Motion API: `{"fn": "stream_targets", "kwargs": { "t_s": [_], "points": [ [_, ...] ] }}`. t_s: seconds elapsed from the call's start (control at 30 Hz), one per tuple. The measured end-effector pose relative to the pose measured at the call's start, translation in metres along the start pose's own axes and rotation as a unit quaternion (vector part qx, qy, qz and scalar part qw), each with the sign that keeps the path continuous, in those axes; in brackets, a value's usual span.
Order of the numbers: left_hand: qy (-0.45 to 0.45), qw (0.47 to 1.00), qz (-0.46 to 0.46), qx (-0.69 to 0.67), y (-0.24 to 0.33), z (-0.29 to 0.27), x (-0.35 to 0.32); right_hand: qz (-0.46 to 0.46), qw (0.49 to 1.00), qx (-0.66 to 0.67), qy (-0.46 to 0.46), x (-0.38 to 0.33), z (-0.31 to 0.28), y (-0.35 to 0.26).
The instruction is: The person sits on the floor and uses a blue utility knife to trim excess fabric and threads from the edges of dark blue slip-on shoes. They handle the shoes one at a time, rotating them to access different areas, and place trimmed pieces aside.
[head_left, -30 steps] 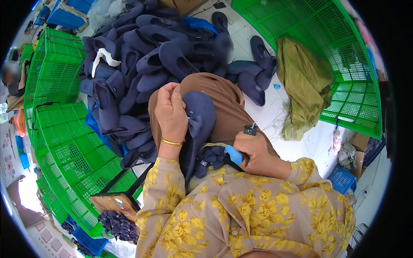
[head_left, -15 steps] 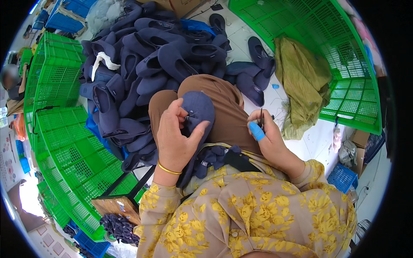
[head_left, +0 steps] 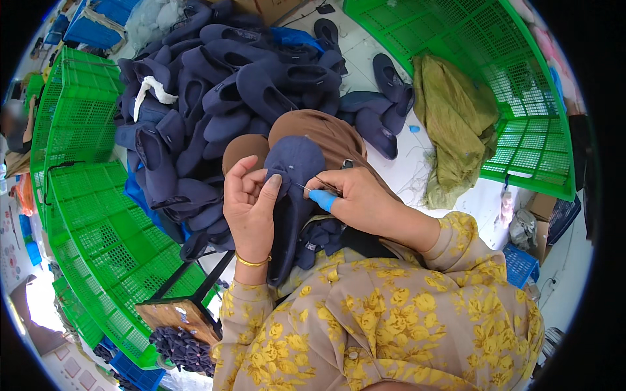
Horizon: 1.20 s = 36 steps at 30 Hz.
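A navy fabric shoe (head_left: 297, 153) lies upright across my lap, its rounded toe pointing away from me. My left hand (head_left: 253, 208) grips the shoe at its opening edge, with the thumb and fingertips pinching the fabric. My right hand (head_left: 365, 201), with blue tape (head_left: 321, 199) round its thumb, is closed close to the left fingertips. From its pinch a thin needle (head_left: 302, 187) points toward the shoe. Dark snips (head_left: 331, 188) appear tucked in the same hand, partly hidden by the fingers. Small navy fabric pieces (head_left: 319, 241) sit on my lap below.
A large pile of navy shoes (head_left: 222, 85) fills the floor ahead. Green plastic baskets (head_left: 98, 208) stand at the left, and another green basket (head_left: 450, 39) leans at the far right beside an olive sack (head_left: 453, 124). A wooden-topped stool (head_left: 176, 316) is at my left.
My right hand has moved left from beside my knee to the shoe, bringing the needle near its edge. My left hand has shifted slightly left, its thumb now raised against the fingers.
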State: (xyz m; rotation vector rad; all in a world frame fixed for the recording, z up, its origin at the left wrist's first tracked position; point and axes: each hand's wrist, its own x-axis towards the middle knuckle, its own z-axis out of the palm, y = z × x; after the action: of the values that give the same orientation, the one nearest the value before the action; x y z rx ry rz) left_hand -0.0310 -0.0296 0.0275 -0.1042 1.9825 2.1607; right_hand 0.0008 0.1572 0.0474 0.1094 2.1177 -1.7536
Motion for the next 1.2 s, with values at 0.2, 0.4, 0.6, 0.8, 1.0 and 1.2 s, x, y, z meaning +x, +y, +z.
{"fn": "stream_targets", "kwargs": {
  "t_s": [0.2,0.4,0.6,0.8,1.0,1.2],
  "points": [
    [-0.003,1.000,-0.003,-0.003,-0.001,0.003,0.001,0.030,0.997,-0.062,-0.019,0.010,-0.006,-0.010],
    [-0.012,1.000,-0.002,0.014,-0.006,0.004,-0.001,0.052,0.991,-0.117,-0.036,0.022,-0.009,-0.018],
    [-0.009,0.998,-0.035,-0.052,-0.011,0.000,0.003,-0.022,0.993,-0.112,-0.007,0.016,-0.003,0.002],
    [-0.006,0.993,-0.064,-0.094,-0.008,-0.001,0.003,-0.028,0.999,-0.036,0.004,0.013,0.002,0.015],
    [0.000,0.993,-0.063,-0.099,-0.010,0.001,0.002,0.025,0.996,-0.072,-0.038,0.012,-0.008,-0.004],
    [-0.002,0.994,-0.060,-0.091,-0.010,0.002,0.001,0.030,0.991,-0.124,-0.037,0.018,-0.008,-0.014]
  ]
}}
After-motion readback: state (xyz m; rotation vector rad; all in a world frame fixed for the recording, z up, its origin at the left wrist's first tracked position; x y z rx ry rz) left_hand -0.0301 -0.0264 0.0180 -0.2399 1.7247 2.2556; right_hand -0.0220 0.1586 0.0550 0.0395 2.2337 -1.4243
